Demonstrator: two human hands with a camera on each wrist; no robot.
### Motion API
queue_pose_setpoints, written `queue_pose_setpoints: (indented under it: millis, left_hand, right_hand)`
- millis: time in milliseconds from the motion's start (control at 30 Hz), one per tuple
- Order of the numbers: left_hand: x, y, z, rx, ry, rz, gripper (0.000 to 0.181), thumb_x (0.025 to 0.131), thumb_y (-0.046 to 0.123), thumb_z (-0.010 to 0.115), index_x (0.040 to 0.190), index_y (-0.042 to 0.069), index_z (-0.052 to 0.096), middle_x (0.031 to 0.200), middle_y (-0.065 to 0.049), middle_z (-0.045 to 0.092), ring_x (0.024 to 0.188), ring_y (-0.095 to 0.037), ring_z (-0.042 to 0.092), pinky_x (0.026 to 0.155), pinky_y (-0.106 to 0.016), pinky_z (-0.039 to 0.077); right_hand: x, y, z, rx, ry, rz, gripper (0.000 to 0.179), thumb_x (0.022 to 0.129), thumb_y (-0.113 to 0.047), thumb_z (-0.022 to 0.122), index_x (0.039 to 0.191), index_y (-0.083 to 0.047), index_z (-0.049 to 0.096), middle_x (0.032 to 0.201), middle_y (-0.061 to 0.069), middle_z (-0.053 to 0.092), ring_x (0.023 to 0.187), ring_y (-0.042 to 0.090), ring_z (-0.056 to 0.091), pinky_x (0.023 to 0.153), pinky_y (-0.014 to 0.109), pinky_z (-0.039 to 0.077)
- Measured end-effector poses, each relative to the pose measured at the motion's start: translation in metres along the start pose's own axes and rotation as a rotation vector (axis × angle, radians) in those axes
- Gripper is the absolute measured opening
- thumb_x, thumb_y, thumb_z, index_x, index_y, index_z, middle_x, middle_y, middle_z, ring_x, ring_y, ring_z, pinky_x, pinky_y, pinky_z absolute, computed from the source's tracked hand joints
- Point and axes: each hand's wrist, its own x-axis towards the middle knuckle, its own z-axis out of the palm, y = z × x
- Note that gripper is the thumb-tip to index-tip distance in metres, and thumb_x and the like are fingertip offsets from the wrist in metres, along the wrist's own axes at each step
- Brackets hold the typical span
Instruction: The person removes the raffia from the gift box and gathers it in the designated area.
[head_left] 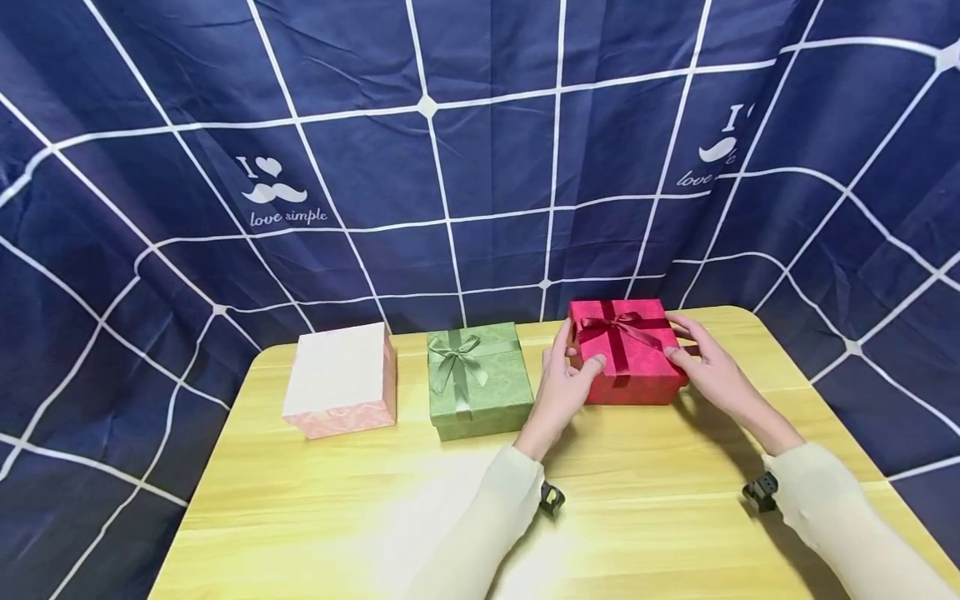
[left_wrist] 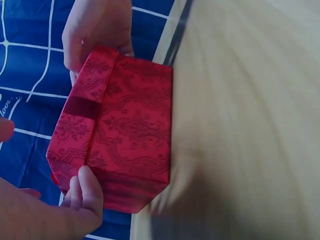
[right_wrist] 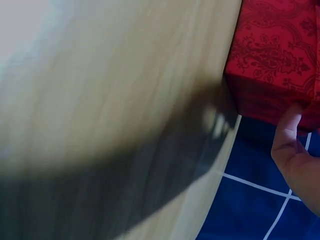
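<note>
A red gift box [head_left: 628, 354] with a dark red ribbon bow stands on the wooden table [head_left: 420, 517] at the back right. My left hand [head_left: 573, 367] grips its left side, thumb on the lid's edge. My right hand [head_left: 693, 350] grips the right side, fingers curled over the lid. In the left wrist view the red box [left_wrist: 125, 135] shows its patterned side, with my left thumb [left_wrist: 86, 192] on the lid rim and my right hand [left_wrist: 95, 30] at the far side. The right wrist view shows a corner of the red box [right_wrist: 275, 55] and my right thumb [right_wrist: 292, 142] against it.
A green gift box [head_left: 476, 383] with a green bow stands just left of the red one, close to my left wrist. A pink and white box [head_left: 341, 379] sits further left. A blue grid-patterned curtain [head_left: 450, 167] hangs behind the table.
</note>
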Motion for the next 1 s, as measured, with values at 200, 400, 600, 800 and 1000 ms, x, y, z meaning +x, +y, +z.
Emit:
queue_pose_setpoints:
  millis: [200, 400, 600, 800, 1000]
  left_hand:
    - [0.018, 0.004, 0.006, 0.002, 0.039, -0.037, 0.081, 0.092, 0.022, 0.075, 0.168, 0.027, 0.046, 0.114, -0.003, 0.052, 0.108, -0.017, 0.052, 0.091, -0.036, 0.047]
    - [0.029, -0.002, 0.014, -0.065, 0.142, -0.045, 0.074, 0.088, 0.010, 0.068, 0.159, 0.029, 0.059, 0.104, -0.002, 0.051, 0.094, -0.012, 0.048, 0.083, -0.034, 0.045]
    - [0.034, -0.003, 0.017, -0.148, 0.164, -0.124, 0.073, 0.086, 0.004, 0.071, 0.153, 0.032, 0.065, 0.106, -0.003, 0.050, 0.094, -0.012, 0.047, 0.084, -0.034, 0.042]
    - [0.038, -0.003, 0.021, -0.121, 0.165, -0.127, 0.068, 0.086, 0.008, 0.070, 0.150, 0.032, 0.068, 0.106, -0.001, 0.047, 0.097, -0.014, 0.044, 0.087, -0.037, 0.040]
    - [0.040, -0.005, 0.021, -0.056, 0.140, -0.089, 0.065, 0.092, 0.011, 0.069, 0.153, 0.029, 0.063, 0.106, 0.000, 0.048, 0.099, -0.013, 0.042, 0.088, -0.038, 0.041]
  right_hand:
    - [0.009, -0.001, -0.001, 0.052, -0.015, 0.024, 0.062, 0.111, -0.010, 0.053, 0.168, 0.001, 0.031, 0.158, 0.039, 0.040, 0.109, 0.007, 0.056, 0.083, 0.010, 0.045]
    - [0.016, 0.000, -0.004, 0.109, -0.050, 0.064, 0.063, 0.112, -0.013, 0.054, 0.170, -0.005, 0.030, 0.163, 0.034, 0.036, 0.111, 0.000, 0.052, 0.088, 0.011, 0.044]
    - [0.019, 0.008, -0.009, 0.372, -0.137, 0.147, 0.061, 0.114, -0.013, 0.053, 0.171, -0.014, 0.031, 0.163, 0.021, 0.028, 0.105, 0.005, 0.065, 0.081, 0.025, 0.061]
    - [0.022, 0.013, -0.014, 0.507, -0.205, 0.148, 0.059, 0.114, -0.009, 0.051, 0.169, -0.023, 0.034, 0.154, 0.011, 0.035, 0.107, 0.008, 0.068, 0.081, 0.028, 0.062]
    - [0.022, 0.017, -0.013, 0.598, -0.223, 0.149, 0.059, 0.114, -0.006, 0.050, 0.167, -0.028, 0.036, 0.140, 0.005, 0.045, 0.110, 0.010, 0.067, 0.084, 0.028, 0.062]
